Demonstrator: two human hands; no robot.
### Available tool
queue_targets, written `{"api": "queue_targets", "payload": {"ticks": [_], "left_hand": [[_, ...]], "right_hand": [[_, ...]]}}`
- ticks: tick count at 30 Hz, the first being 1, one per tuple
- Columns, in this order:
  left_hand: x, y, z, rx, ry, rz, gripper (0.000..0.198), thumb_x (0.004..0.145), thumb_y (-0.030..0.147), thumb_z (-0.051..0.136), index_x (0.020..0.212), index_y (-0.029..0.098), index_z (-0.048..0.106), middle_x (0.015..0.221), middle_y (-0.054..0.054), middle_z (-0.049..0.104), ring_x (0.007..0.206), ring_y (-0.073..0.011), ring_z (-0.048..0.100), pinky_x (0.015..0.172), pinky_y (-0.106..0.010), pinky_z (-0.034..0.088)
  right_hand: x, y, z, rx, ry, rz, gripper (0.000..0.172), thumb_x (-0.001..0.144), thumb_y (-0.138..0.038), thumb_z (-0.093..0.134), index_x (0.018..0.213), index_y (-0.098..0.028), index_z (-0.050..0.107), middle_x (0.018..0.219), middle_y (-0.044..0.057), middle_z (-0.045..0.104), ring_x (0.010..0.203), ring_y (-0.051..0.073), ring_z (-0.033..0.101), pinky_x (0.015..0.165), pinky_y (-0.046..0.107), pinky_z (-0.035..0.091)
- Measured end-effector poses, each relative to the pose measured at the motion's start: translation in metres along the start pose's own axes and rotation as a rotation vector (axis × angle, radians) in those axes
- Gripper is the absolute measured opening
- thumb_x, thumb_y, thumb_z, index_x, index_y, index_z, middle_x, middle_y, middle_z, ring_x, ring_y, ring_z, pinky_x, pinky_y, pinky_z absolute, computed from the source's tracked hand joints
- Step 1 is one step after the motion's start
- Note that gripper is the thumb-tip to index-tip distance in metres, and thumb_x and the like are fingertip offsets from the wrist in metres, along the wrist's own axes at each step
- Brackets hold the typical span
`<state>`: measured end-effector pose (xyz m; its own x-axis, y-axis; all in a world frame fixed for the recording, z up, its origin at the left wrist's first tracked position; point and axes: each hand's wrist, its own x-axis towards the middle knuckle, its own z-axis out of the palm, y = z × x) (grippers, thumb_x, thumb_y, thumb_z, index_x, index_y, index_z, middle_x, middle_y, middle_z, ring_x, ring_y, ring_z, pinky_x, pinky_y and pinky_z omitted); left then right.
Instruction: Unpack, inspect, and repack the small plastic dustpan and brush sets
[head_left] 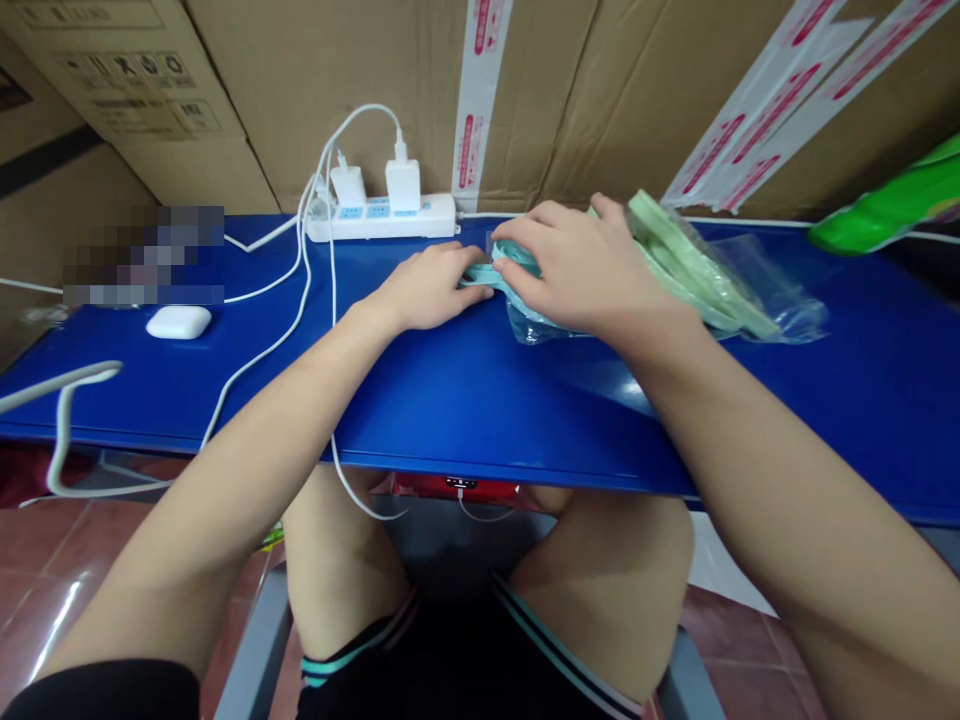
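Observation:
A light blue, ribbon-like strip, folded into loops, lies on the blue tabletop. My left hand pinches its left end between thumb and fingers. Curled over the looped part is my right hand, thumb and fingers gripping the strip. Beneath that hand, a clear plastic bag shows its edge, but how much of the strip is inside it is hidden. Right behind my right wrist, a bundle of light green strips lies in another clear plastic wrapping.
A white power strip with chargers and trailing white cables stands at the back. A white earphone case lies at left, near a blurred object. At right is a green package. Cardboard boxes line the back.

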<state>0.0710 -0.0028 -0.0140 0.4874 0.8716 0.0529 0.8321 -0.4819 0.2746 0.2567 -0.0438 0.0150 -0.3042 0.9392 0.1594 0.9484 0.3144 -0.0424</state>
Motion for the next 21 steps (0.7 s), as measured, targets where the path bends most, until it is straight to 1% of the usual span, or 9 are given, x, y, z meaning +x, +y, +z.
{"api": "queue_targets", "payload": {"ticks": [5,8,11,13,16,19,21], "left_hand": [[-0.001,0.0,-0.003,0.018,-0.015,-0.011,0.055,0.105,0.041,0.055,0.154,0.019,0.066,0.152,-0.017,0.071,0.148,-0.0349,0.066,0.133,-0.055,0.052],[-0.002,-0.007,-0.007,0.023,-0.016,-0.016,0.054,0.103,0.046,0.055,0.148,0.019,0.07,0.145,-0.016,0.075,0.142,-0.033,0.069,0.131,-0.05,0.054],[-0.005,-0.02,-0.015,0.005,-0.009,-0.035,0.053,0.099,0.049,0.057,0.14,0.018,0.074,0.137,-0.013,0.079,0.134,-0.0299,0.072,0.127,-0.044,0.056],[-0.009,-0.029,-0.023,0.012,-0.023,-0.078,0.053,0.096,0.046,0.06,0.139,0.019,0.075,0.134,-0.011,0.08,0.131,-0.0285,0.074,0.125,-0.041,0.057],[-0.017,-0.039,-0.037,0.122,-0.071,-0.192,0.054,0.091,0.038,0.062,0.141,0.021,0.076,0.135,-0.009,0.081,0.132,-0.0276,0.075,0.126,-0.042,0.058],[-0.024,-0.043,-0.048,0.215,-0.084,-0.255,0.057,0.086,0.027,0.062,0.139,0.017,0.078,0.138,-0.013,0.08,0.132,-0.0308,0.075,0.125,-0.048,0.059],[-0.027,-0.042,-0.051,0.217,-0.076,-0.243,0.064,0.083,0.024,0.064,0.146,0.014,0.075,0.146,-0.016,0.077,0.136,-0.0326,0.073,0.128,-0.05,0.058]], "right_hand": [[-0.001,-0.001,0.001,0.008,0.018,0.049,0.056,0.107,-0.036,0.037,0.153,-0.019,0.064,0.159,0.019,0.062,0.146,0.037,0.061,0.141,0.077,0.02],[0.0,0.004,0.004,0.012,0.022,0.061,0.053,0.106,-0.035,0.044,0.152,-0.022,0.065,0.159,0.018,0.063,0.147,0.039,0.061,0.139,0.081,0.022],[0.004,0.013,0.01,0.047,0.028,0.027,0.051,0.103,-0.036,0.048,0.148,-0.025,0.069,0.155,0.016,0.066,0.146,0.04,0.062,0.138,0.084,0.023],[0.007,0.02,0.014,0.079,0.031,0.0,0.048,0.099,-0.036,0.052,0.14,-0.022,0.074,0.147,0.017,0.071,0.141,0.041,0.063,0.136,0.086,0.024],[0.01,0.028,0.024,0.107,0.059,-0.02,0.045,0.094,-0.037,0.057,0.13,-0.021,0.079,0.138,0.016,0.075,0.136,0.041,0.065,0.135,0.088,0.023],[0.013,0.034,0.035,0.123,0.116,-0.041,0.045,0.093,-0.04,0.055,0.126,-0.024,0.081,0.13,0.016,0.076,0.129,0.04,0.068,0.134,0.091,0.02],[0.015,0.038,0.043,0.128,0.16,-0.058,0.044,0.092,-0.041,0.056,0.123,-0.025,0.082,0.124,0.016,0.076,0.125,0.04,0.068,0.132,0.093,0.02]]}}
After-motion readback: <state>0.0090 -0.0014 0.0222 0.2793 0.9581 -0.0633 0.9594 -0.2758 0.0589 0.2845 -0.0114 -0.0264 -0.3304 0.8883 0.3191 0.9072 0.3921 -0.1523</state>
